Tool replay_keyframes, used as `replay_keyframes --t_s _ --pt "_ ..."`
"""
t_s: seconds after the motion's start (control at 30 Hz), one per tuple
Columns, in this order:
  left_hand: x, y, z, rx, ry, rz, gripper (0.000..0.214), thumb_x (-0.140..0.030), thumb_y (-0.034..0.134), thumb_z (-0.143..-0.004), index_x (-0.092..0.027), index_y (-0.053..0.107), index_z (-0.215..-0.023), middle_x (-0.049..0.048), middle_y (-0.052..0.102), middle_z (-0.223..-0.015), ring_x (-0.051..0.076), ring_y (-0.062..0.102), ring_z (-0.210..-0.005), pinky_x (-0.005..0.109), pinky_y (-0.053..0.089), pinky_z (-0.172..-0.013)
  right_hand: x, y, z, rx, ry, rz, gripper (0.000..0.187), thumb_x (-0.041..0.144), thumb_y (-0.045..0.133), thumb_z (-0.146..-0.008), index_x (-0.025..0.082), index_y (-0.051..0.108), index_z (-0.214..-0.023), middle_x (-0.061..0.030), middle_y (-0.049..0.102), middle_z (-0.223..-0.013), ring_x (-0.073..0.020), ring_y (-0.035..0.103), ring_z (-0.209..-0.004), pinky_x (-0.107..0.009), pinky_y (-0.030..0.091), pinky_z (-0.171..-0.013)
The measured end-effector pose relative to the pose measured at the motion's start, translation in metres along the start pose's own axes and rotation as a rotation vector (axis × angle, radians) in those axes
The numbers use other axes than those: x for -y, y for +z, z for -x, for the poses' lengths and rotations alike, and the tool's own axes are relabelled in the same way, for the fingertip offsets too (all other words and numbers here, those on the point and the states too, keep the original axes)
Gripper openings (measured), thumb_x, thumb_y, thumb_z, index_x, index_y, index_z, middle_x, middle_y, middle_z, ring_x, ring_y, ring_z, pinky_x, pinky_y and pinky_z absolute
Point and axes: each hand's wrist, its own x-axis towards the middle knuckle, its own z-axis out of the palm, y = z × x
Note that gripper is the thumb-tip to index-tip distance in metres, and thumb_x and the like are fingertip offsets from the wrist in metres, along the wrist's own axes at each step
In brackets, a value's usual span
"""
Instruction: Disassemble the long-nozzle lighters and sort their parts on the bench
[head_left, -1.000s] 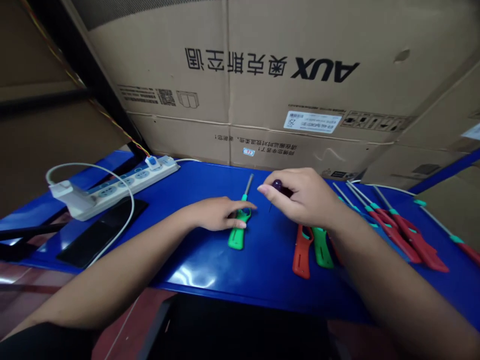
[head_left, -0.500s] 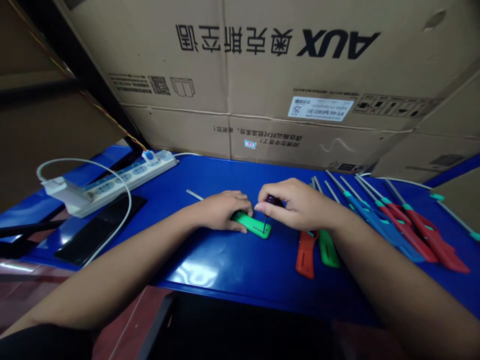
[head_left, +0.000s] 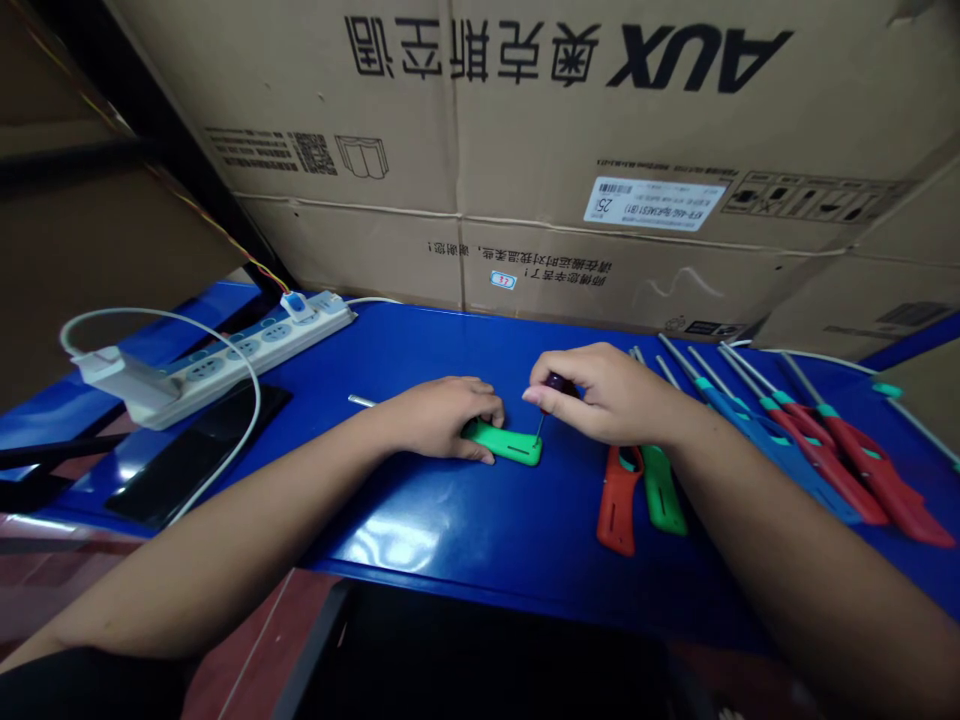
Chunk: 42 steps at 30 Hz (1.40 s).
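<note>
Green lighter (head_left: 504,443) swung level, left hand's (head_left: 439,418) fingers clamped on it — right hand's (head_left: 607,395) fingers pinching screwdriver (head_left: 559,381), AUX carton (head_left: 480,170)

Blue metal bench top (head_left: 439,525), glossy under the light. Left side: white power strip (head_left: 247,350) lying at an angle, white cable (head_left: 256,400) curving beside a black phone (head_left: 196,455). Centre: green utility lighter (head_left: 510,444) lying crosswise. Right of it: red lighter (head_left: 618,503) and green-handled lighter (head_left: 661,490), side by side. Far right: blue-handled lighter (head_left: 780,450) and red-handled lighters (head_left: 877,485), nozzles pointing away.
</note>
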Motion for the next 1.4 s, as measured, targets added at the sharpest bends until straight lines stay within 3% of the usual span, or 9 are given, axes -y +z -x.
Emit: replay_keyframes --t_s 0.43,0.83,1.1,1.17,1.27,1.33,1.4 --pt "-0.003 -0.001 -0.001 -0.017 0.007 0.005 0.03 -0.042 0.076 -0.078 -0.019 0.066 -0.095 0.0029 0.063 -0.087 0.02 0.056 -0.085 0.031 0.04 -0.074 -0.001 -0.003 0.0 0.009 0.014 0.007 0.028 0.04 0.055 -0.095 0.018 0.067 -0.082 0.0003 0.065 -0.068 -0.0115 0.054 -0.061 -0.025 0.035 -0.061" --pt "0.0 0.0 -0.001 0.004 -0.001 0.026 0.031 -0.043 0.076 -0.078 -0.019 0.064 -0.094 0.0032 0.063 -0.09 0.019 0.055 -0.086 0.029 0.04 -0.076 -0.013 -0.002 0.0 -0.017 0.168 -0.039 0.031 0.044 0.057 -0.093 0.018 0.067 -0.081 -0.0005 0.067 -0.071 -0.0118 0.056 -0.062 -0.025 0.038 -0.062" --pt "-0.01 0.004 -0.003 -0.042 0.007 0.014 0.04 -0.049 0.072 -0.082 -0.018 0.063 -0.105 0.0062 0.064 -0.095 0.022 0.058 -0.089 0.033 0.044 -0.081 0.003 -0.004 0.001 0.07 0.008 0.034 0.028 0.042 0.059 -0.093 0.02 0.072 -0.081 -0.0009 0.069 -0.072 -0.0125 0.058 -0.065 -0.026 0.038 -0.063" --pt "-0.016 0.011 -0.006 -0.077 -0.016 0.002 0.045 -0.055 0.07 -0.082 -0.017 0.064 -0.106 0.0087 0.064 -0.097 0.024 0.059 -0.091 0.036 0.045 -0.082 0.014 -0.001 0.001 0.066 0.073 0.183 0.04 0.05 0.057 -0.093 0.02 0.072 -0.071 -0.002 0.065 -0.064 -0.0131 0.054 -0.059 -0.028 0.032 -0.056" --pt "-0.021 0.024 -0.01 -0.119 -0.054 0.035 0.038 -0.046 0.071 -0.084 -0.018 0.066 -0.109 0.0098 0.067 -0.104 0.026 0.06 -0.096 0.036 0.047 -0.083 0.027 0.004 -0.001 0.003 0.256 0.468 0.059 0.063 0.048 -0.092 0.018 0.064 -0.056 -0.0044 0.054 -0.052 -0.0127 0.042 -0.049 -0.03 0.018 -0.05" --pt "-0.021 0.029 -0.012 -0.142 -0.052 0.105 0.036 -0.04 0.073 -0.083 -0.02 0.066 -0.112 0.008 0.068 -0.107 0.024 0.062 -0.098 0.034 0.048 -0.084 0.033 0.004 -0.003 0.032 0.341 0.561 0.061 0.062 0.042 -0.094 0.018 0.062 -0.057 -0.0053 0.053 -0.053 -0.0129 0.038 -0.048 -0.031 0.015 -0.051" --pt "-0.019 0.032 -0.013 -0.158 -0.048 0.151 0.037 -0.041 0.075 -0.081 -0.02 0.068 -0.111 0.0065 0.068 -0.103 0.023 0.063 -0.095 0.034 0.048 -0.084 0.036 -0.001 -0.003 0.138 0.363 0.544 0.054 0.054 0.04 -0.097 0.018 0.063 -0.064 -0.0054 0.056 -0.059 -0.0138 0.04 -0.051 -0.03 0.017 -0.051"
